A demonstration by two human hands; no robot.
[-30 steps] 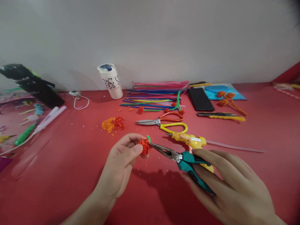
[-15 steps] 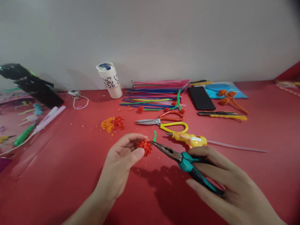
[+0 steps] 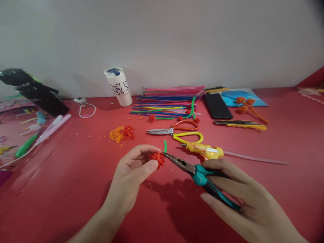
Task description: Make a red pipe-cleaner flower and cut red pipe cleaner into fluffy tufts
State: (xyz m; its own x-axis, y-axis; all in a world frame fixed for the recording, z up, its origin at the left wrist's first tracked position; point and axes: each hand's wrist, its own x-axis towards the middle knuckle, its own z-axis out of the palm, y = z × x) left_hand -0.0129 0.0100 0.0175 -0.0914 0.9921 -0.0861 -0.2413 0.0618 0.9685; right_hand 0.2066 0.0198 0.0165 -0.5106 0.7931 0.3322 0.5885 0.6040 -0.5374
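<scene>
Holding a red cluster [image 3: 157,159] at the tips of pliers [image 3: 199,178]

In the head view, the red cluster is pinched between the thumb and curled fingers of the left hand [image 3: 130,170], above the bench [image 3: 63,189]; its right side is exposed, seemingly so that the tips can reach it. The pliers are gripped by the right hand [image 3: 248,199], its fingers spread around the handles; whether the green strip [image 3: 165,146] is nipped cannot be told. Beyond the pliers, room is limited by the glue gun [image 3: 206,151] and scissors [image 3: 168,131]; more is offered nearer the person. The bench's far edge is bounded by the wall [image 3: 177,40].
</scene>
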